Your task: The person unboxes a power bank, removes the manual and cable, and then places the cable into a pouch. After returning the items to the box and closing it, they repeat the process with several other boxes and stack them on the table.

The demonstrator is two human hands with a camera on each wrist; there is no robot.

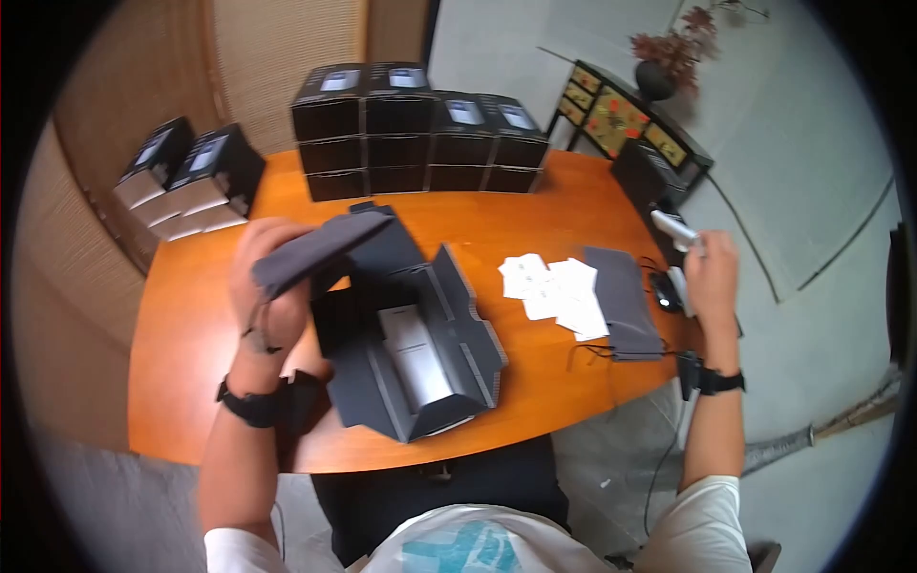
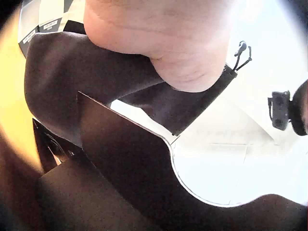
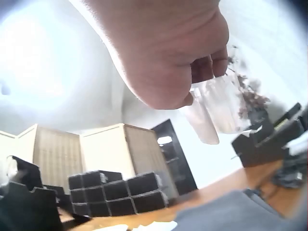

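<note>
Left hand gripping dark pouch (image 1: 320,250), open box (image 1: 413,353)

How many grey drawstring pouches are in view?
2: one pouch in the left hand, the other pouch on the table beside the white papers. More could be hidden under it.

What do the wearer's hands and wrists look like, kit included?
Left hand and right hand are bare, no gloves. Each wrist has a black strap with a small dark device. Sleeves are white and short.
</note>
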